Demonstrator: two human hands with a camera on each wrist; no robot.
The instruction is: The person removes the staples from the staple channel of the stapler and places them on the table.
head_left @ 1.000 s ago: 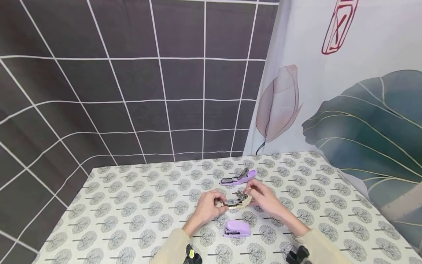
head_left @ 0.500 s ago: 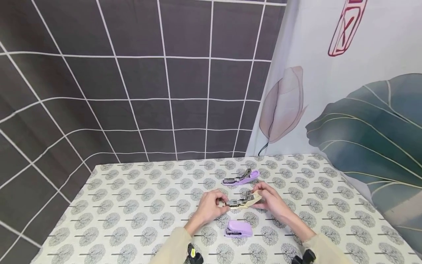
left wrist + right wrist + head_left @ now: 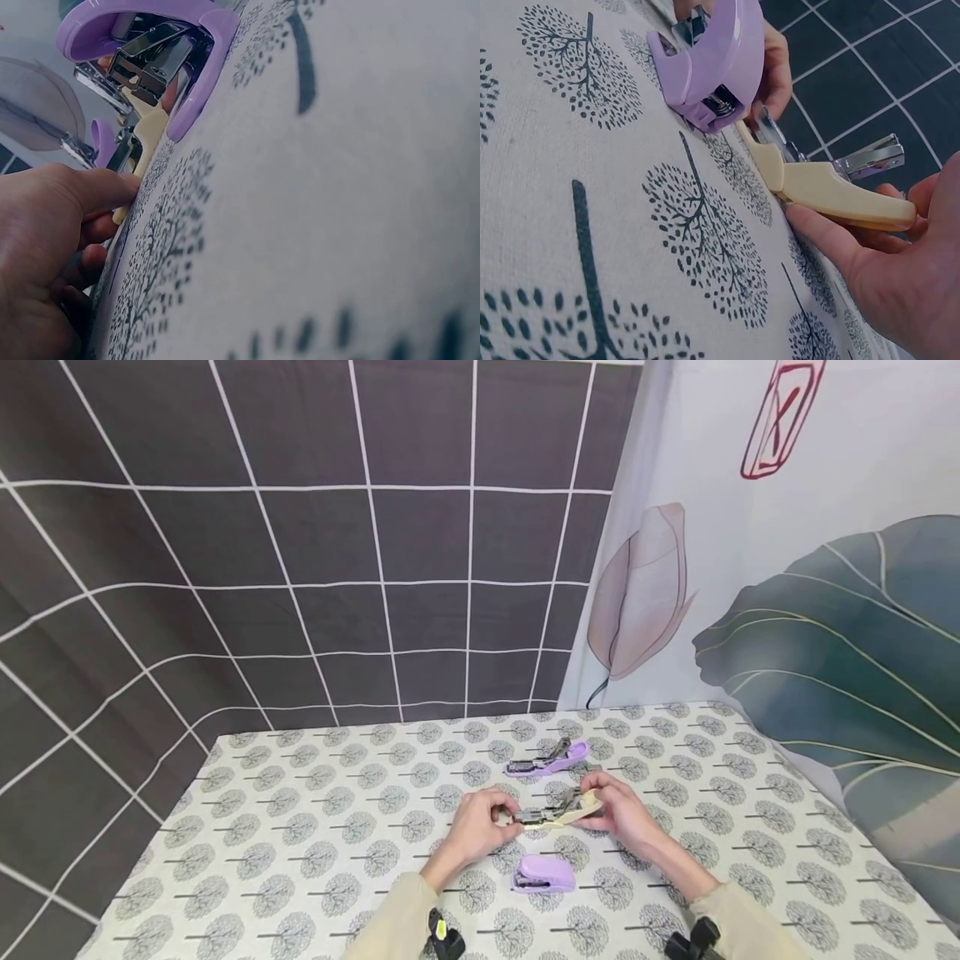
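A pale yellow stapler lies opened out between both hands, its cover swung back from its metal staple channel. My left hand pinches the front end of its base between thumb and fingers. My right hand grips the yellow cover at the other end; in the right wrist view the fingers run along under it. A metal part stands up from the cover. Nearer to me, a purple stapler sits closed on the tablecloth, between the two forearms.
Behind the hands, a second purple stapler lies opened, its metal arm sticking up. A tree-patterned cloth covers the table. A dark grid curtain and a pale floral curtain hang along its back and right side.
My right hand has moved a little to the right, and the yellow cover has swung farther out from the base. My left hand keeps its pinch on the front end.
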